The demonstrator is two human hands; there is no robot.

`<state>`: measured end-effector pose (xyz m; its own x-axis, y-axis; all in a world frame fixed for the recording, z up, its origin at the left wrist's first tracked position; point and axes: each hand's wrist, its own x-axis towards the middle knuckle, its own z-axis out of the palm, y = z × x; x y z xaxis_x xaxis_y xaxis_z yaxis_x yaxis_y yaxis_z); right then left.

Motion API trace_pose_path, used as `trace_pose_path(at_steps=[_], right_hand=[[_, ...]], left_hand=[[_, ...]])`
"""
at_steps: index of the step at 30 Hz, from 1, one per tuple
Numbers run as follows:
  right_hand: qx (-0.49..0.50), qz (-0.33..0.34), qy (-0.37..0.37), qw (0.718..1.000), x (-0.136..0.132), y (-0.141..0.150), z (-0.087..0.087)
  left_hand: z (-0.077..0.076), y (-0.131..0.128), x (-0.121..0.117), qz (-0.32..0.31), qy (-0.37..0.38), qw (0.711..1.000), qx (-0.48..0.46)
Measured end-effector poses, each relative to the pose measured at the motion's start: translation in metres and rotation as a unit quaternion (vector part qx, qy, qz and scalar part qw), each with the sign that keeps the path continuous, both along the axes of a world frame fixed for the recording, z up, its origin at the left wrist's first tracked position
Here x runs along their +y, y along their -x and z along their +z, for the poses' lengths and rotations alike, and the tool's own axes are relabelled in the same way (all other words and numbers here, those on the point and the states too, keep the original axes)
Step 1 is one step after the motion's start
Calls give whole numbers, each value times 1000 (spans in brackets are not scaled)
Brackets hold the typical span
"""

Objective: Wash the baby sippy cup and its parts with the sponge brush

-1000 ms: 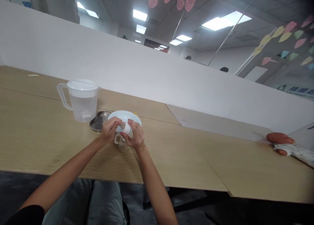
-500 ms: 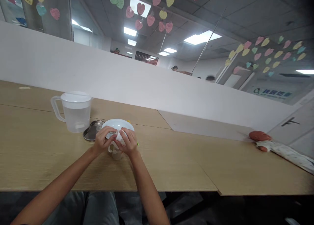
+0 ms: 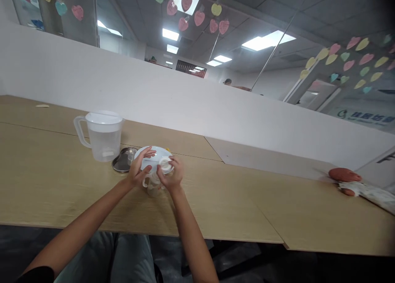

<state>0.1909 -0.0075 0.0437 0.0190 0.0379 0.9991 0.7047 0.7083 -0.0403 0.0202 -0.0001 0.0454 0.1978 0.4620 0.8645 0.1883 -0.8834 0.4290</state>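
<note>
A small clear baby bottle with side handles (image 3: 152, 183) stands on the wooden table (image 3: 61, 184). My right hand (image 3: 170, 177) is closed on its white cap (image 3: 165, 164), which it holds tilted just above the bottle's mouth. My left hand (image 3: 138, 172) rests against the bottle's left handle, thumb and fingers partly spread, fingertips reaching over a white bowl (image 3: 154, 154) right behind the bottle.
A clear plastic jug of water (image 3: 101, 135) stands to the left, with a small metal dish (image 3: 123, 160) between it and the bowl. A white partition (image 3: 197, 106) runs along the table's far edge. A brown object and patterned cloth (image 3: 354, 181) lie at the far right.
The white cap was down on the bottle under both hands; now my right hand holds it lifted and tilted, and my left hand's fingers have opened. The camera view shifted slightly.
</note>
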Motion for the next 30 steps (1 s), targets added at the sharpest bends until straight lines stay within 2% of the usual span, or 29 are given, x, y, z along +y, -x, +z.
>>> trace_pose_path(at_steps=[2,3,5,7,10,14,17,21,24,26,30], right_hand=[[70,74,111,989,-1,-3,5],[80,123,182,972,-2,-5,7],[74,226,287,928,-1,-9,12],[55,299,360,882,-1,-13,16],[20,327,424,844,0,-20,19],[-18,334,474,815,-1,-26,22],[-46,356,482,799,0,-28,22],[-64,361,490,790,0,-28,24],[-61,332,496,800,-3,-24,25],[-51,283,494,821,-7,-19,25],[-15,113,442,890,-25,-12,16]], left_hand=[[1,5,4,-10,17,997,70],[2,7,6,-12,24,993,116],[1,9,9,-13,40,981,190],[-2,7,11,-15,49,971,235],[-6,3,12,-19,45,966,255],[-5,-1,10,-26,60,966,249],[-3,-1,8,-38,80,966,244],[-3,-1,8,-37,105,962,249],[-7,-1,10,-14,114,961,250],[-10,0,12,-8,112,962,250],[-12,-1,13,-3,95,964,248]])
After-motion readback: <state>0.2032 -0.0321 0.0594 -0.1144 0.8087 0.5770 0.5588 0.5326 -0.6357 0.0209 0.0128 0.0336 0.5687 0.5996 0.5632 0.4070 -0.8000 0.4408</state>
